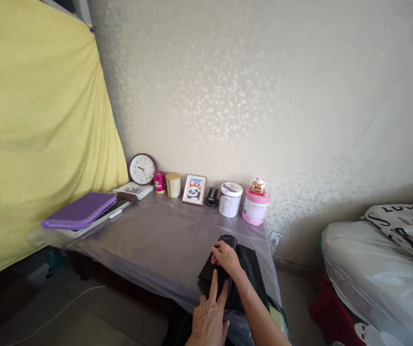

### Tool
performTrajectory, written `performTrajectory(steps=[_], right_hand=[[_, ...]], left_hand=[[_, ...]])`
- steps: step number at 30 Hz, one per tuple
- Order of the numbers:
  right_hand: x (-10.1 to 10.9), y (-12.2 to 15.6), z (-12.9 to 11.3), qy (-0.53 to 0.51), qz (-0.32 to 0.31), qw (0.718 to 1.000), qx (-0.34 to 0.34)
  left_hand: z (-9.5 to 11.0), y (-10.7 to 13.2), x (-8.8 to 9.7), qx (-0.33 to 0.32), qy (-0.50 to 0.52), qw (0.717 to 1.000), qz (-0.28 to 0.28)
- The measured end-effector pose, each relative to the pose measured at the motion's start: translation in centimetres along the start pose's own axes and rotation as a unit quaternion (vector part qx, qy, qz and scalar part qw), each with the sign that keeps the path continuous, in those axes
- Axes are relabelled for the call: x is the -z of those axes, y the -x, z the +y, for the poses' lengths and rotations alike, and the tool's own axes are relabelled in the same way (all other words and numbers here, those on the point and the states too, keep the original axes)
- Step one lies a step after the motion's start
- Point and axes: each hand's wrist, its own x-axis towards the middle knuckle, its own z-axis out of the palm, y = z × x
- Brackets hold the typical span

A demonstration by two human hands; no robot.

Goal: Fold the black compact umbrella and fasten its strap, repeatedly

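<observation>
A black, smooth, folded sheet or bag [251,266] lies at the table's front right corner; its exact kind is unclear. My left hand [210,312] rests on its near left part, palm down, index and middle fingers stretched out and spread. Just beyond, my right hand [225,257] reaches over from the right with bent fingers closed at the black material's upper left fold. Its fingertips are partly hidden. A strap-like dark strip hangs off the right edge of the table [156,240], which has a clear plastic cover.
Along the wall stand a clock [143,168], a pink can [159,182], a yellow-lidded tub [173,185], a panda picture [194,189], a black device [212,197], a white tub [230,199] and a pink tub [256,207] bearing a cat figurine [259,185]. Left lies a purple folder [80,210].
</observation>
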Motion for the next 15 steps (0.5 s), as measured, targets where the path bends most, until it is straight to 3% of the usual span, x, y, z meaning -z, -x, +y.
performTrajectory(steps=[3, 6, 10, 15], right_hand=[[0.3, 1.0, -0.5, 0.005, -0.013, 0.999, 0.047], [0.9, 3.1, -1.2, 0.002, -0.026, 0.987, 0.156], [1.5, 6.1, -0.9, 0.05, 0.002, 0.955, 0.292], [1.9, 5.3, 0.8, 0.114, -0.003, 0.944, 0.31]], left_hand=[[-0.2, -0.5, -0.9, 0.012, 0.023, 1.0, -0.014], [-0.1, -0.8, -1.0, 0.03, 0.025, 0.998, -0.041], [0.2, -1.1, -0.5, 0.037, -0.01, 0.997, -0.06], [0.6, -1.3, 0.1, 0.051, -0.016, 0.995, -0.086]])
